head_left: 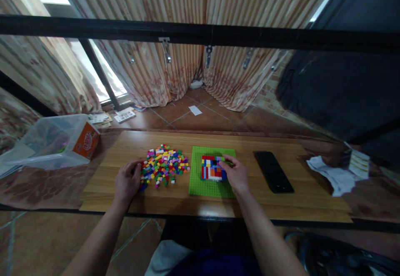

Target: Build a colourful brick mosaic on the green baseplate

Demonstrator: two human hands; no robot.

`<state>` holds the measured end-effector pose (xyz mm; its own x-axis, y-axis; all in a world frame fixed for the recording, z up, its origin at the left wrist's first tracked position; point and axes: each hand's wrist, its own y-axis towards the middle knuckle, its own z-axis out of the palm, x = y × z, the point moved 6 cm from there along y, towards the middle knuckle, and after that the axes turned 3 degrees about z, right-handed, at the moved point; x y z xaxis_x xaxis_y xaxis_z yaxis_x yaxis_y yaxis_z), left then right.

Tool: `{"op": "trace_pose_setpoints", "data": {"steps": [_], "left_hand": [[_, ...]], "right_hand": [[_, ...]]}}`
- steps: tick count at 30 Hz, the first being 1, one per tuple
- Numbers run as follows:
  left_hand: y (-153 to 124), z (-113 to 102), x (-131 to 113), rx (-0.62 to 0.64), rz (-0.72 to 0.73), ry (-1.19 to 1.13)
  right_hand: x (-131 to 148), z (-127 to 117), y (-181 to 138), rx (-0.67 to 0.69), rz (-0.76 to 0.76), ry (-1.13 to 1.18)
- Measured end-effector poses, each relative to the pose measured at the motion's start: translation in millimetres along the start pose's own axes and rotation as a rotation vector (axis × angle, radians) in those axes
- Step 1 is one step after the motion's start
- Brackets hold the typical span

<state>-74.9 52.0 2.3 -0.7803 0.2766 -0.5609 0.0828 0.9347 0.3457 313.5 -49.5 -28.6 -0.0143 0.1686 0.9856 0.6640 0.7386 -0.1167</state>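
A green baseplate [196, 186] lies on the wooden table, carrying a low block of toy bricks [213, 168] in red, white, blue and yellow. My right hand [236, 174] is at the right side of this block, thumb and forefinger pinched together over its upper right edge. Whatever sits between those fingertips is too small to make out. Left of the baseplate spreads a heap of loose coloured bricks [164, 163]. Against the heap's left edge rests my left hand [128, 179], its fingers curled in; their tips and anything in them are hidden.
A black phone [273, 172] lies on the wooden table [175, 205], right of the baseplate. Beyond the left end stands a clear plastic box [56, 138] with an orange label. Crumpled white paper [331, 176] is off the right end. A dark rail [200, 32] crosses beyond the table.
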Motion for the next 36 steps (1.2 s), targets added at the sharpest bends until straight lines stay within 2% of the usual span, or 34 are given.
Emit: {"op": "trace_pose_setpoints", "data": {"steps": [8,12,16,19,21,26,29,31,36], "left_hand": [[0,3,4,-0.011,-0.005,0.01],[0,3,6,-0.035,-0.014,-0.014],[0,3,7,-0.04,-0.026,-0.042],[-1,2,4,-0.038,-0.039,-0.052],[-3,2,2,-0.04,-0.046,-0.065],[-5,3,-1,-0.046,-0.043,-0.096],[-7,4,1,-0.039,-0.059,-0.127],[-8,4,4,-0.05,-0.085,-0.186],[-11,2,12,-0.117,-0.172,-0.354]], "right_hand": [[6,3,0,0.038,0.043,0.06],[13,-8,0,0.07,0.077,0.11],[24,-34,-7,-0.066,0.088,0.256],[38,-39,-29,-0.146,-0.021,0.202],[47,-24,-52,-0.09,-0.113,0.08],[48,50,-122,0.366,-0.286,-0.204],[41,84,-153,0.586,-0.377,-0.307],[37,99,-164,0.661,-0.425,-0.35],[35,136,-169,0.719,-0.548,-0.419]]}}
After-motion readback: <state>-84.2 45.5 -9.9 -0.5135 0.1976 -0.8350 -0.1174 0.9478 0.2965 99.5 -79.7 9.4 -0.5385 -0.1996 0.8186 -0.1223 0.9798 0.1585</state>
